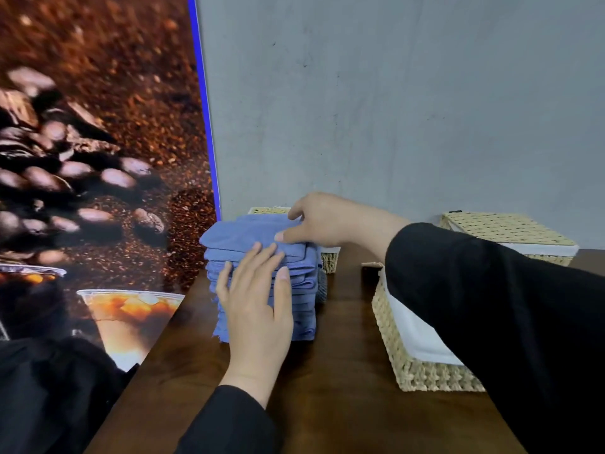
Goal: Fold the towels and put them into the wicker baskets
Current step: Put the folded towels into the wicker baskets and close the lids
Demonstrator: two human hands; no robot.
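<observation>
A tall stack of soft blue cloth towels (262, 276) stands on the dark wooden table (343, 371), in front of a small woven wicker basket (329, 261). My left hand (258, 306) lies flat against its near face, fingers straight. My right hand (322, 221) pinches the top towel's edge. They look light, limp and apt to slide, so I judge a corner pinch best for lifting one.

We see bare dark table (343, 322) open between the blue towel stack (262, 257) and the near wicker basket (425, 371); the grey wall (393, 109) closes off the back, the coffee poster (98, 158) the left.
</observation>
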